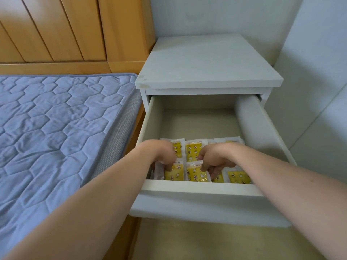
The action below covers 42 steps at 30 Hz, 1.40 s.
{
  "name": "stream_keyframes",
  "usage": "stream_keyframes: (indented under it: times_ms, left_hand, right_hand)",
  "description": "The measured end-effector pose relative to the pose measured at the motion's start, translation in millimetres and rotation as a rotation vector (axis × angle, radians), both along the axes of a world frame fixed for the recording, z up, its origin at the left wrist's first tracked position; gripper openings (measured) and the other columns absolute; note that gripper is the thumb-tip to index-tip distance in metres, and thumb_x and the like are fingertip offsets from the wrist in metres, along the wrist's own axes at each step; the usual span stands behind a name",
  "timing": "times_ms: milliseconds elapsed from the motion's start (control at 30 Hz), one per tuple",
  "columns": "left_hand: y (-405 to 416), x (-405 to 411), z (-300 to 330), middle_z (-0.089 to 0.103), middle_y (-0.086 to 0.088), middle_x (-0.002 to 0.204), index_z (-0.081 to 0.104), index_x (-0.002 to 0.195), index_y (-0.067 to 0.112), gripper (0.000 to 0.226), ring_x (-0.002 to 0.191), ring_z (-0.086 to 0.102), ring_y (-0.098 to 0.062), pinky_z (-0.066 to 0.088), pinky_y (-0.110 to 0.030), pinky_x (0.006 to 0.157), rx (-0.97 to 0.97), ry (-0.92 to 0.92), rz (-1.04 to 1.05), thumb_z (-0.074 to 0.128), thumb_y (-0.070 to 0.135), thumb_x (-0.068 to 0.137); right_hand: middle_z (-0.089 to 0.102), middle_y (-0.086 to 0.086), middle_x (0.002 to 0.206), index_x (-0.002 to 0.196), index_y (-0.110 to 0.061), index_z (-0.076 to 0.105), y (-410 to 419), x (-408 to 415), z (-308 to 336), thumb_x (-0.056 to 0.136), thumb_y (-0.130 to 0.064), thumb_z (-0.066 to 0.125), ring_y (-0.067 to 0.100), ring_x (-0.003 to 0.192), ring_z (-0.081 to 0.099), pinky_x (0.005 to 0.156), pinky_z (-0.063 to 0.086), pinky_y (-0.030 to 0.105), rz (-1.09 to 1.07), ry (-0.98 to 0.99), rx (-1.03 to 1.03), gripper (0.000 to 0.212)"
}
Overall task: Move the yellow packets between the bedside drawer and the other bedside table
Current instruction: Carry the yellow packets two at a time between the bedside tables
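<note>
- L hand [161,153]: inside the open drawer at its front-left, fingers curled down onto the front-left yellow packet [173,172], gripping its top edge.
- R hand [216,159]: inside the drawer, centre-right, fingers curled and pinching the top edge of the front-centre packet [196,174]; that packet is tilted, upper edge lifted off the row.
- Both forearms reach in over the drawer front [197,188] from the near side.
- Yellow packets [193,150]: all seen lie in the front half of the drawer, approx. two rows, white-edged w/ small printed figures. Back row partly hidden by the hands; front-right packet [239,177] lies flat, just beside the R hand. Exact count: cannot tell.
- Drawer: pulled well out of the white bedside table [206,68]; rear half of the drawer floor [197,122] shows bare liner.
- Bed w/ blue quilted mattress cover [56,119] just left of the table; wooden headboard [56,29] behind it.
- Pale wall [309,53] to the rear and right.
</note>
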<state>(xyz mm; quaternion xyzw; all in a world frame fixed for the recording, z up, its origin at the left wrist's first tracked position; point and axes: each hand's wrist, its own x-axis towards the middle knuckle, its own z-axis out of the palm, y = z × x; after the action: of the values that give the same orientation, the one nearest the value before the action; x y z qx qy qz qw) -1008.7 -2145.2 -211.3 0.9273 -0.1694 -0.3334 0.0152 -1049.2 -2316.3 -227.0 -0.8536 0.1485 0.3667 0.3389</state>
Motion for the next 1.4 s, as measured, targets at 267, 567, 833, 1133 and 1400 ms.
stream_keyframes:
  times_ms: [267,567,833,1133,1400]
  left_hand:
    - [-1.3,0.3,-7.9,0.063,-0.006,0.104,0.063,0.104,0.012,0.016,0.092,0.06,-0.022,0.046,-0.029,0.072,0.042,-0.054,-0.034,0.052,0.011,0.092]
    - [-1.8,0.8,-11.9,0.066,-0.007,0.111,0.066,0.117,0.012,0.028,0.099,0.062,-0.022,0.049,-0.028,0.081,0.014,-0.102,-0.037,0.053,0.01,0.092]
    - [1.2,-3.7,-1.1,0.064,-0.002,0.099,0.064,0.106,0.016,0.018,0.092,0.062,-0.02,0.048,-0.03,0.079,-0.031,-0.16,-0.023,0.064,0.015,0.088]
    - [2.4,-31.6,40.1,0.068,-0.003,0.093,0.07,0.097,0.015,0.018,0.083,0.064,-0.016,0.045,-0.026,0.069,-0.125,-0.279,-0.037,0.062,0.03,0.092]
    - [15.4,-88.4,99.3,0.06,0.008,0.12,0.057,0.13,0.025,0.059,0.106,0.057,-0.012,0.046,-0.028,0.092,-0.228,-0.253,-0.103,0.056,0.064,0.086]
  right_hand:
    - [0.073,0.013,0.093,0.124,-0.01,0.057,4.6,1.8,-4.1,0.088,-0.007,0.067,0.027,0.077,0.074,0.077,0.061,0.038,0.188,-0.104,-0.177,0.037]
    - [0.073,0.01,0.086,0.115,-0.005,0.063,3.9,3.2,-4.4,0.087,-0.012,0.069,0.022,0.066,0.067,0.074,0.061,0.034,0.269,-0.107,-0.251,0.03]
    - [0.075,0.011,0.091,0.105,-0.008,0.069,5.4,-0.1,3.2,0.083,-0.015,0.069,0.022,0.068,0.072,0.075,0.061,0.039,0.302,-0.229,-0.41,0.022]
    - [0.068,0.005,0.112,0.114,-0.014,0.065,2.8,-27.9,43.0,0.086,-0.021,0.058,0.024,0.098,0.065,0.086,0.055,0.038,0.338,-0.493,-0.475,0.03]
    - [0.06,-0.001,0.126,0.129,-0.021,0.056,-11.7,-76.7,98.1,0.092,-0.05,0.054,0.02,0.11,0.058,0.093,0.048,0.035,0.427,-0.516,-0.397,0.047]
